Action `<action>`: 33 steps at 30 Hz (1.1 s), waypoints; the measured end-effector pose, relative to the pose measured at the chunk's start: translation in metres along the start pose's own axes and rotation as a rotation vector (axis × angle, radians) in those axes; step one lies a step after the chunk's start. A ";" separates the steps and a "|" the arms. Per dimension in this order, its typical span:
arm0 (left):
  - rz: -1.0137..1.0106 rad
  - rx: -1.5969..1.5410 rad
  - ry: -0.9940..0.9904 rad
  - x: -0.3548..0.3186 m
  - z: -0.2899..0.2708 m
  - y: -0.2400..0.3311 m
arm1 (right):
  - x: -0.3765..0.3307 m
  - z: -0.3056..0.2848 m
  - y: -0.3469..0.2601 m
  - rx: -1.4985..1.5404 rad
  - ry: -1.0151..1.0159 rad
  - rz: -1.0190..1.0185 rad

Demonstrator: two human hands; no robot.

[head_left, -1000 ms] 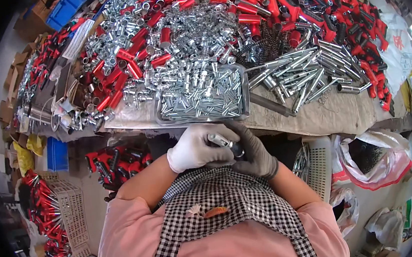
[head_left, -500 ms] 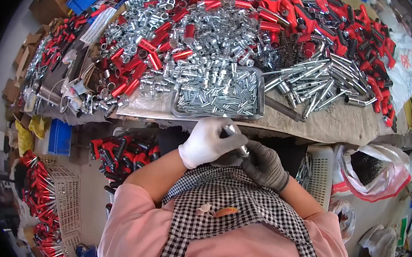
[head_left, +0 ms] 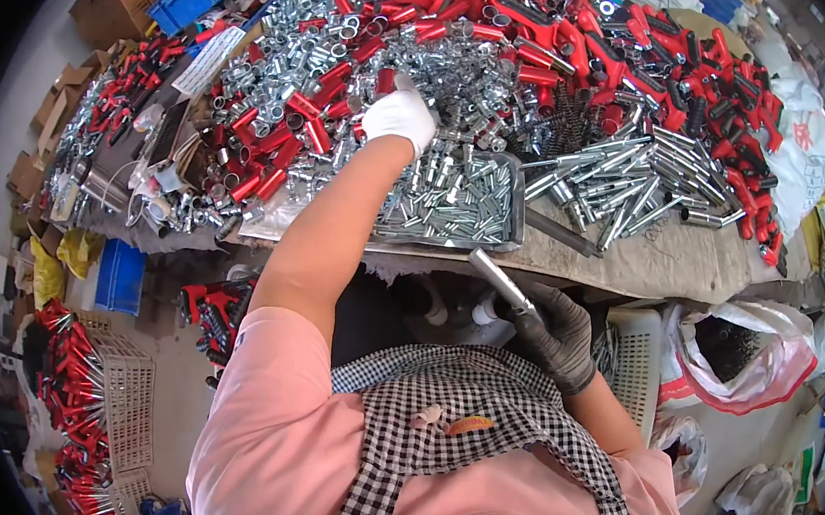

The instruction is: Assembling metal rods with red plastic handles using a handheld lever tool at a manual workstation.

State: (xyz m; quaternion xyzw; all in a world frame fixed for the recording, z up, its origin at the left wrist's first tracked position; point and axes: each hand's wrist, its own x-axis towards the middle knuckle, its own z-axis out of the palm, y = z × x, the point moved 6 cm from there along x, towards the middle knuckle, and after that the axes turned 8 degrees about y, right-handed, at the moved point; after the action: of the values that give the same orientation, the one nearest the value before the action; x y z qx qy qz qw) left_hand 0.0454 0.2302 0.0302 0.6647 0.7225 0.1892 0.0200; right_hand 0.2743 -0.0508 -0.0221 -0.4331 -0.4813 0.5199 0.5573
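Note:
My left hand (head_left: 400, 120), in a white glove, reaches over the heap of small silver metal fittings (head_left: 458, 72). It is right beside a short red tube (head_left: 385, 81) standing in the heap. Its fingers are bent down and partly hidden, so I cannot tell whether they grip anything. In front of the apron, below the table edge, my right hand (head_left: 559, 335), in a dark grey glove, is closed round a shiny silver metal tube (head_left: 497, 277). That tube tilts up and to the left. Between the hands lies a metal tray (head_left: 517, 214) of small silver pins.
Long silver rods (head_left: 631, 179) lie right of the tray. Red-and-black handles (head_left: 654, 71) cover the table's right and far side. A white crate (head_left: 635, 365) and a white sack (head_left: 734, 354) stand below at right. Handle-filled crates (head_left: 132, 408) stand at left.
My left hand has left the silver tube and moved forward over the heap. My right hand keeps the tube, now slightly lower and farther right.

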 end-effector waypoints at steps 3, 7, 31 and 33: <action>-0.107 -0.060 -0.050 0.015 0.003 -0.007 | -0.003 -0.005 -0.005 -0.074 0.018 -0.013; -0.433 -1.093 -0.223 0.024 0.014 -0.043 | -0.001 -0.016 0.005 0.057 0.111 0.058; 0.532 -0.809 -0.497 -0.175 -0.052 -0.016 | 0.024 -0.020 -0.006 -0.293 -0.080 -0.021; 0.679 -0.838 -0.411 -0.184 -0.049 -0.006 | 0.024 -0.014 -0.009 -0.360 -0.126 -0.086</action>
State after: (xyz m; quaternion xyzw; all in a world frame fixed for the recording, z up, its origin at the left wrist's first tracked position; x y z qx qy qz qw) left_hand 0.0473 0.0393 0.0328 0.8176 0.3134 0.3222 0.3599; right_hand 0.2891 -0.0270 -0.0134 -0.4715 -0.6186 0.4271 0.4611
